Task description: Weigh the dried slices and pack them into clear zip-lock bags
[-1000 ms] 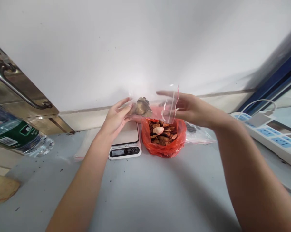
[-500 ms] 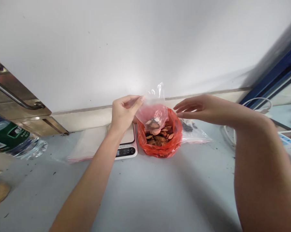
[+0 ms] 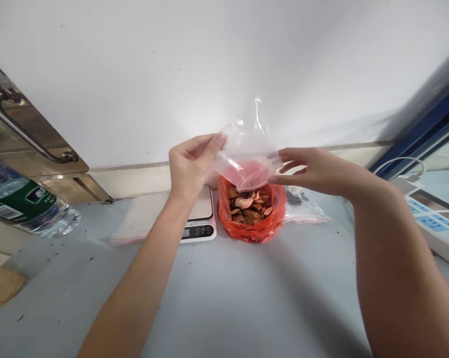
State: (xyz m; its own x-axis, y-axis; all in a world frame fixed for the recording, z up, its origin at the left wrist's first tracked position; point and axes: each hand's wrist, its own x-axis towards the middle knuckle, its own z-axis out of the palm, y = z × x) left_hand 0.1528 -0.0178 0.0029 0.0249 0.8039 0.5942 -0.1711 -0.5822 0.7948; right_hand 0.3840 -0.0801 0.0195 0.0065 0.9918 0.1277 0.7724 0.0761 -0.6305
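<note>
My left hand (image 3: 194, 161) is closed, pinching the left edge of a clear plastic bag (image 3: 252, 144) between thumb and fingers. The bag hangs tilted above a red plastic bag (image 3: 254, 234), whose colour shows pink through it. Dried brown slices (image 3: 248, 209) fill the open red bag. My right hand (image 3: 302, 166) is at the clear bag's right side, its thumb and fingers apart and the fingertips touching or just behind the film. Left of the red bag stands a white digital scale (image 3: 204, 211), partly hidden by my left forearm.
A stack of clear bags (image 3: 134, 219) lies left of the scale. Right of the red bag is a clear bag with dark pieces (image 3: 297, 196). A water bottle (image 3: 26, 201) and metal cabinet (image 3: 41, 139) stand left, a power strip (image 3: 436, 226) right. The wall (image 3: 209, 59) rises behind.
The clear bag has risen a little and spread wider. My right hand has come up to its right edge, while the left keeps its pinch. The view has shifted slightly.
</note>
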